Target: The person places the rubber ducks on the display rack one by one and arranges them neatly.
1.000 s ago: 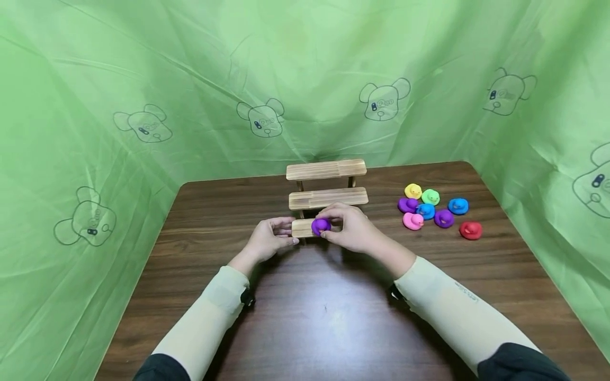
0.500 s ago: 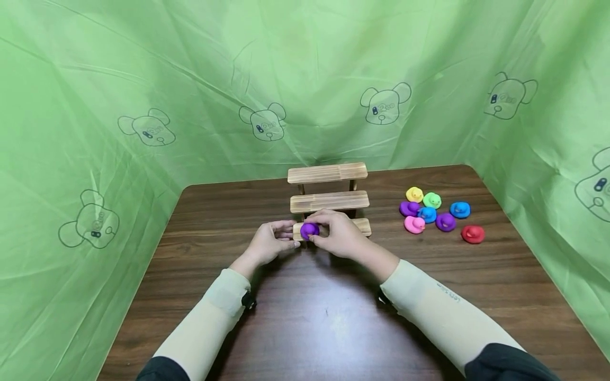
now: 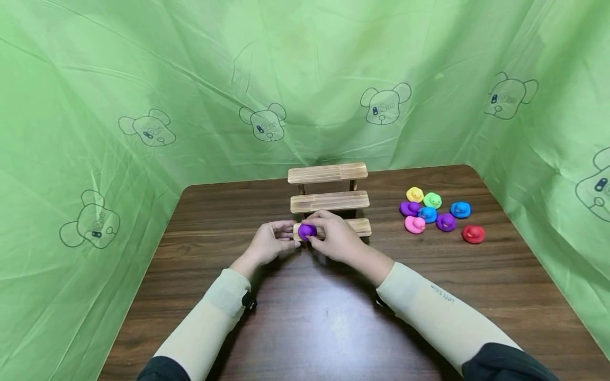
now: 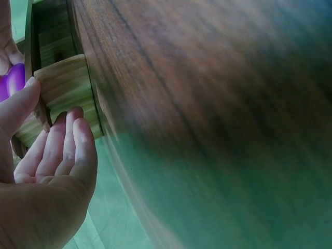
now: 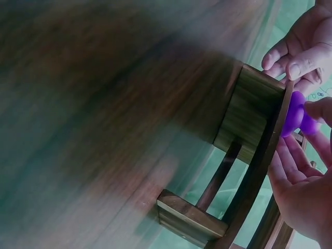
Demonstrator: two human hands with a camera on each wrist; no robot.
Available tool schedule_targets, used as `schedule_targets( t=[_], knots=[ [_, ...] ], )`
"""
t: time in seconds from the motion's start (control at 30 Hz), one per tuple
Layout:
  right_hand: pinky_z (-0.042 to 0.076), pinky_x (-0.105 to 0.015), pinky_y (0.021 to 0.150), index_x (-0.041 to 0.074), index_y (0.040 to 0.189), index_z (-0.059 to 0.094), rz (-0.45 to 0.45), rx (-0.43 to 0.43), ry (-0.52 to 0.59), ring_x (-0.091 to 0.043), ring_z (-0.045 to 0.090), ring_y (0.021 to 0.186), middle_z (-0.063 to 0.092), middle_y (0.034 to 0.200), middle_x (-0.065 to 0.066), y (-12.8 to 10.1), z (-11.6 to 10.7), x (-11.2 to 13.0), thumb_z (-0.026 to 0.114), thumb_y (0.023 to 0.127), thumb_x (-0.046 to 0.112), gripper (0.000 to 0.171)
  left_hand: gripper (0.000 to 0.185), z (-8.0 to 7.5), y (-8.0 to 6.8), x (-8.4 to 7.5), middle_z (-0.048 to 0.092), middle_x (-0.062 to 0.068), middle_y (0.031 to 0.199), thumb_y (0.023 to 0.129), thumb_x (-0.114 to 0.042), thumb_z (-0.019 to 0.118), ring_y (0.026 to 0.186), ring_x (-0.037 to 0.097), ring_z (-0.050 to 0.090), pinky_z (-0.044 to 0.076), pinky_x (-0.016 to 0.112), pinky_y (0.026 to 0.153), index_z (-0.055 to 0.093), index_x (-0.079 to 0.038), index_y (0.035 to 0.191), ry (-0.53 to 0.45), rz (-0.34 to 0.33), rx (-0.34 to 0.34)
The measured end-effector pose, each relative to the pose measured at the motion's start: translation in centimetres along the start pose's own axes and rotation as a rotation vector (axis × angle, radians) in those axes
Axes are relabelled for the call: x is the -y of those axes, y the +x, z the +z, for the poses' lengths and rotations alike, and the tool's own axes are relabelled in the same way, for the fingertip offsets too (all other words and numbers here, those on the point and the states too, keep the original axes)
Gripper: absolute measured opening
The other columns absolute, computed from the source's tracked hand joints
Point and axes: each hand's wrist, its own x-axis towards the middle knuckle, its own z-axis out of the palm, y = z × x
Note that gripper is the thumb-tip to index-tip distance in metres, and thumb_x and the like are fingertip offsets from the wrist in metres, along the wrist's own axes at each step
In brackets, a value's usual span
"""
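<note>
Cream sleeves (image 3: pixel 436 315) over dark cuffs

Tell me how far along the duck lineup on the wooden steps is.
Barely started. The top and middle boards of the wooden steps look bare. In hand: the right hand holds a purple duck on the bottom board's left end, which the left hand steadies. Left: eight ducks sit on the table to the right.
</note>
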Motion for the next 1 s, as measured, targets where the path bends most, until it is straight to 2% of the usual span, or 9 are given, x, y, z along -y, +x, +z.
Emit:
schedule_targets(
  t=[0.17, 0.3, 0.43, 0.57, 0.73, 0.8, 0.83, 0.9, 1.0],
  knots=[
    [0.057, -0.031, 0.095, 0.006, 0.133, 0.07, -0.006, 0.0, -0.011, -0.017, 0.067, 0.107, 0.066, 0.124, 0.0, -0.1, 0.0, -0.2, 0.083, 0.086, 0.008, 0.049, 0.058, 0.0, 0.0, 0.1, 0.072, 0.02, 0.125, 0.084, 0.002, 0.086, 0.113, 0.034, 0.071, 0.061, 0.028, 0.09, 0.064, 0.005, 0.138, 0.002, 0.008, 0.005],
    [0.056, -0.036, 0.1, 0.005, 0.133, 0.07, -0.011, -0.027, 0.006, -0.02, 0.067, 0.113, 0.067, 0.123, -0.001, -0.5, -0.5, -0.5, 0.084, 0.084, 0.007, 0.051, 0.058, 0.0, 0.0, 0.0, 0.072, 0.02, 0.124, 0.084, 0.002, 0.086, 0.112, 0.035, 0.071, 0.062, 0.029, 0.09, 0.064, 0.005, 0.137, -0.001, 0.013, 0.003],
    [0.056, -0.041, 0.102, 0.006, 0.132, 0.071, -0.016, -0.05, 0.014, -0.025, 0.067, 0.115, 0.07, 0.124, -0.005, -1.1, -1.6, -1.1, 0.085, 0.084, 0.009, 0.051, 0.058, 0.0, 0.1, 0.3, 0.072, 0.021, 0.124, 0.084, 0.002, 0.086, 0.111, 0.035, 0.072, 0.062, 0.03, 0.09, 0.063, 0.007, 0.137, 0.007, 0.019, -0.002],
    [0.053, -0.042, 0.106, 0.008, 0.134, 0.07, 0.001, -0.055, 0.01, -0.025, 0.066, 0.118, 0.07, 0.126, -0.005, -2.0, -2.9, -1.8, 0.085, 0.086, 0.015, 0.051, 0.058, -0.1, 0.3, 0.7, 0.073, 0.02, 0.123, 0.083, 0.001, 0.087, 0.11, 0.033, 0.072, 0.061, 0.029, 0.09, 0.064, 0.005, 0.137, 0.019, 0.025, -0.009],
    [0.05, -0.044, 0.111, 0.011, 0.13, 0.072, 0.031, -0.092, 0.057, -0.024, 0.065, 0.12, 0.071, 0.127, -0.003, -3.2, -4.7, -2.9, 0.086, 0.087, 0.016, 0.045, 0.058, -0.1, 0.3, 0.7, 0.073, 0.02, 0.122, 0.083, 0.001, 0.087, 0.11, 0.033, 0.072, 0.061, 0.029, 0.09, 0.065, 0.005, 0.136, 0.023, 0.029, -0.01],
    [0.051, -0.045, 0.109, 0.011, 0.126, 0.074, 0.042, -0.127, 0.076, -0.024, 0.066, 0.119, 0.072, 0.125, -0.002, -3.6, -5.4, -3.3, 0.086, 0.088, 0.016, 0.04, 0.058, 0.0, 0.3, 0.7, 0.073, 0.02, 0.122, 0.083, 0.001, 0.087, 0.11, 0.033, 0.072, 0.061, 0.03, 0.09, 0.065, 0.005, 0.136, 0.024, 0.028, -0.012],
    [0.054, -0.044, 0.103, 0.013, 0.123, 0.076, 0.052, -0.145, 0.085, -0.023, 0.068, 0.112, 0.072, 0.123, 0.0, -3.9, -5.8, -3.5, 0.086, 0.088, 0.016, 0.037, 0.058, 0.0, 0.3, 0.7, 0.073, 0.019, 0.122, 0.083, 0.001, 0.087, 0.11, 0.032, 0.072, 0.061, 0.029, 0.09, 0.065, 0.004, 0.136, 0.025, 0.027, -0.015],
    [0.056, -0.046, 0.097, 0.014, 0.118, 0.077, 0.073, -0.182, 0.115, -0.023, 0.069, 0.107, 0.073, 0.119, 0.001, -4.4, -6.6, -4.0, 0.085, 0.088, 0.013, 0.031, 0.058, 0.0, 0.3, 0.8, 0.073, 0.019, 0.122, 0.083, 0.0, 0.088, 0.109, 0.032, 0.072, 0.061, 0.03, 0.09, 0.066, 0.004, 0.136, 0.025, 0.029, -0.015],
    [0.056, -0.042, 0.093, 0.014, 0.113, 0.078, 0.11, -0.237, 0.132, -0.022, 0.07, 0.102, 0.074, 0.113, 0.003, -5.1, -8.0, -4.9, 0.084, 0.089, 0.012, 0.025, 0.058, -0.1, 0.3, 0.8, 0.073, 0.02, 0.123, 0.083, -0.001, 0.088, 0.111, 0.034, 0.072, 0.061, 0.03, 0.091, 0.066, 0.004, 0.136, 0.02, 0.026, -0.014]
  ],
)
